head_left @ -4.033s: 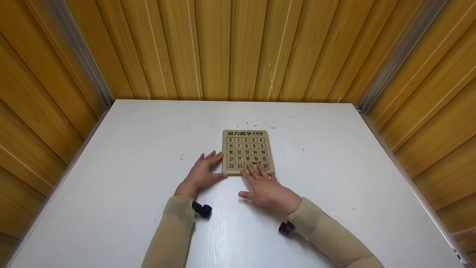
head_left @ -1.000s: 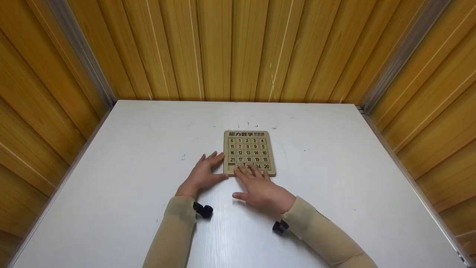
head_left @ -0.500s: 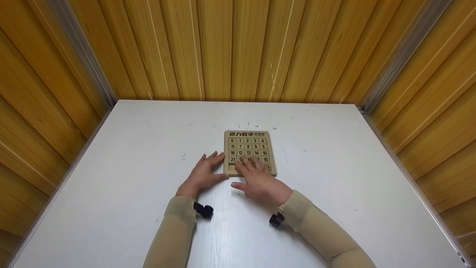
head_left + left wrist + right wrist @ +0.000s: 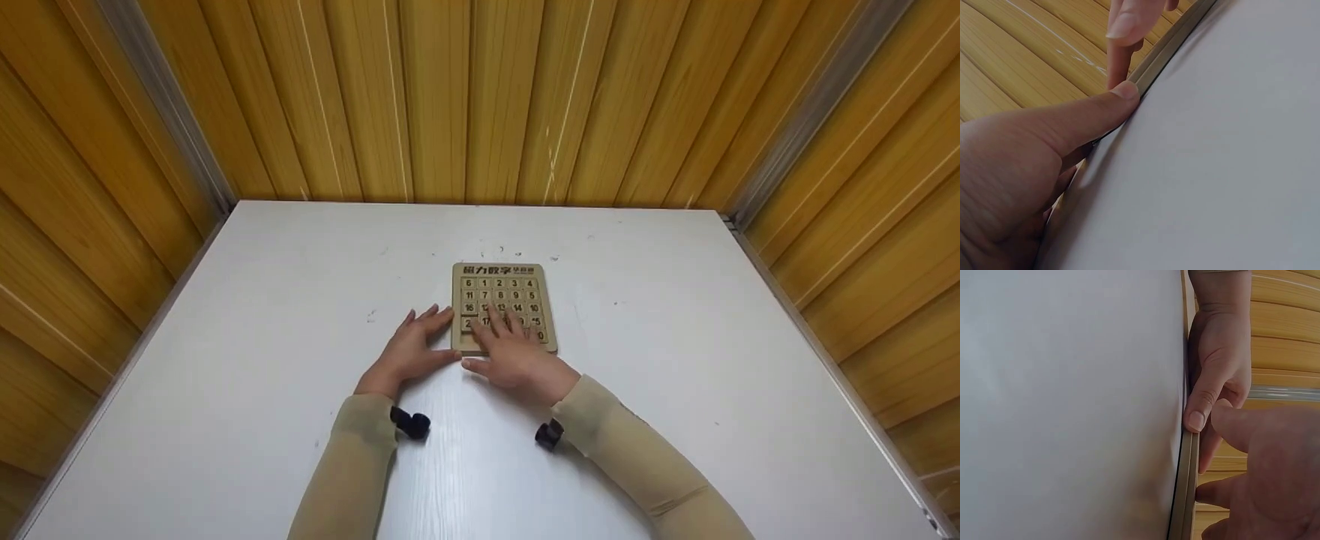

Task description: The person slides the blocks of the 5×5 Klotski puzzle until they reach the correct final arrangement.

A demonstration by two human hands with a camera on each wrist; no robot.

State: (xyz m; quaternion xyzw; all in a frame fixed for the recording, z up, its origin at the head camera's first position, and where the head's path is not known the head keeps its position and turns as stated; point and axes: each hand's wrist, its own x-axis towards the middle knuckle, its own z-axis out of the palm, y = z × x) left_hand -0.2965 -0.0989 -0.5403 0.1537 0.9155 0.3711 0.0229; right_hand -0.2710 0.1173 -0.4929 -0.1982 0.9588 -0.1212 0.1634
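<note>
A wooden number slide puzzle (image 4: 502,270) lies flat on the white table, its numbered tiles set in rows inside a frame. My left hand (image 4: 409,352) holds its near left corner, thumb along the near edge and fingers against the left side. In the left wrist view the thumb (image 4: 1095,115) presses the frame's edge. My right hand (image 4: 517,360) lies over the lower rows with fingers spread, fingertips on the tiles and partly hiding them. Its index finger touches the 21 tile (image 4: 467,324) at the left, above a gap in the bottom row.
The white table (image 4: 300,285) spreads around the puzzle on every side. Yellow wood-look panels (image 4: 495,97) stand behind it and at both sides, with grey metal posts (image 4: 161,105) in the corners. A small black device sits on each wrist.
Bottom-row tiles have slid right, so the gap now sits at the lower left. My right hand has moved left and up the board; the 21 tile has shifted slightly toward me. The left hand stays put.
</note>
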